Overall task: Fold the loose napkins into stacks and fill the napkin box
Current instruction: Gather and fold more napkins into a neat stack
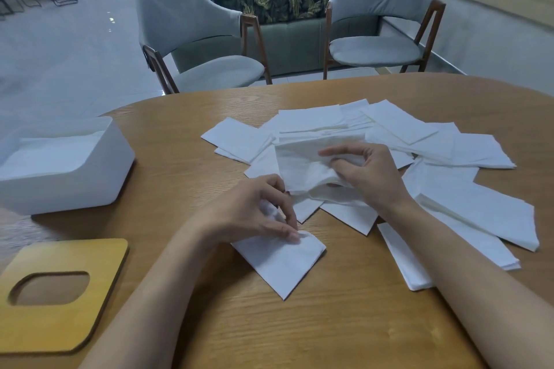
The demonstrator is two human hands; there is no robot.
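Left hand [257, 213], fingers curled, pinches the top corner of a folded napkin [281, 263] lying flat on the table [329, 332]. At its two o'clock my right hand [368, 174] grips a crumpled napkin [302, 165] just above the loose pile [425, 141]. As I judge it, a hard pull could tear the thin sheet or drag its neighbours along, and a skewed crease would keep the stack from sitting square. At nine o'clock, well apart, the napkin box [90, 189] stands open, white sheets apparently inside. Its wooden lid [99, 308] lies at eight o'clock. The path from hands to box crosses bare wood. Two grey chairs [195, 39] face me at twelve o'clock.
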